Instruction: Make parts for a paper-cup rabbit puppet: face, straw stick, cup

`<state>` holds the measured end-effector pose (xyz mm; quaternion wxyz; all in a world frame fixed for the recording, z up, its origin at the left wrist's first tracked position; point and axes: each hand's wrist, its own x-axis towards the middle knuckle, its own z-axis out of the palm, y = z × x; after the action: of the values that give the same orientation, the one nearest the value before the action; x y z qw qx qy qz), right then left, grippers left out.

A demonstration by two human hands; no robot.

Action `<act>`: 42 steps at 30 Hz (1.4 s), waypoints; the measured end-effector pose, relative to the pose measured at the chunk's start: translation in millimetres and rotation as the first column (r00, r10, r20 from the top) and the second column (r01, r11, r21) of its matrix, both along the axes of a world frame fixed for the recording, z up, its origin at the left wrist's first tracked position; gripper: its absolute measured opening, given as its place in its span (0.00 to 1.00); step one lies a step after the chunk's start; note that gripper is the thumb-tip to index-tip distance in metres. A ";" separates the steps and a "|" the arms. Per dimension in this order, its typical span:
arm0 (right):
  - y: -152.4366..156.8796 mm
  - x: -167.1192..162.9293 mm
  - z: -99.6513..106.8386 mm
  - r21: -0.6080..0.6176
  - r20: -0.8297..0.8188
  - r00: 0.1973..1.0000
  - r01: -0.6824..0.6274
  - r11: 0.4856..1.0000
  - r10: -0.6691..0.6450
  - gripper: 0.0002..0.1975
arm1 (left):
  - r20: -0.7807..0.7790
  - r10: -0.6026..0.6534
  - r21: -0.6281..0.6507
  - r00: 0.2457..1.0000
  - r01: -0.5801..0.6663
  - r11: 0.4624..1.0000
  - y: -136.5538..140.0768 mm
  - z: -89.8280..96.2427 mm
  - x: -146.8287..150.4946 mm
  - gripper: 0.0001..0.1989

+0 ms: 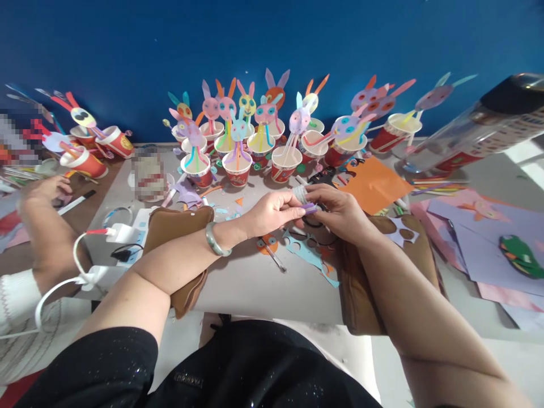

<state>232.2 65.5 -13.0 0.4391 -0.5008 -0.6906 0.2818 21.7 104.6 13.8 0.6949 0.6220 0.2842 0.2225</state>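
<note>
Purple paper [310, 208] runs approx. sideways (slight tilt) btwn my hands: L hand [276, 212] pinches it; can't tell if R hand [340, 212] grips.

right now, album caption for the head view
Left hand and right hand meet at a purple piece before paper rabbits in red paper cups.

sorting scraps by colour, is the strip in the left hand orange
No, the strip pinched in the left hand is purple, unlike the orange sheet beyond the right hand.
</note>
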 end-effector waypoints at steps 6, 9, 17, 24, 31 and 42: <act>0.7 -1.6 -2.3 0.004 -0.111 0.994 0.020 1.000 -0.019 0.14 | 0.036 0.036 -0.095 0.999 -0.032 0.995 -1.6 -2.7 2.0 0.14; 0.7 -2.3 -1.6 -0.010 -0.151 0.988 -0.019 1.000 0.017 0.16 | 0.061 0.011 -0.148 0.998 -0.002 0.989 -1.0 -4.1 2.5 0.17; -1.6 -0.4 5.3 -0.023 -0.080 0.986 -0.147 0.989 0.145 0.10 | -0.004 -0.085 -0.260 0.996 0.081 0.962 -0.2 -3.1 0.7 0.25; -8.0 0.8 21.5 -0.093 -0.037 0.970 -0.244 0.965 0.241 0.12 | -0.069 -0.137 -0.286 0.988 0.112 0.952 2.3 -2.3 1.4 0.21; -6.6 -4.9 18.6 -0.139 -0.053 0.984 -0.177 0.974 0.171 0.19 | -0.097 -0.128 -0.281 0.987 0.096 0.955 5.5 -7.8 1.4 0.16; -5.2 -11.7 7.2 -0.167 -0.014 1.000 -0.018 0.986 0.016 0.23 | -0.118 -0.210 -0.371 0.971 0.153 0.916 8.4 -9.5 -2.9 0.11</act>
<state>220.6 60.3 -5.8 0.3973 -0.5282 -0.6662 0.3456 18.8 113.0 4.3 0.7900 0.5237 0.3145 0.0522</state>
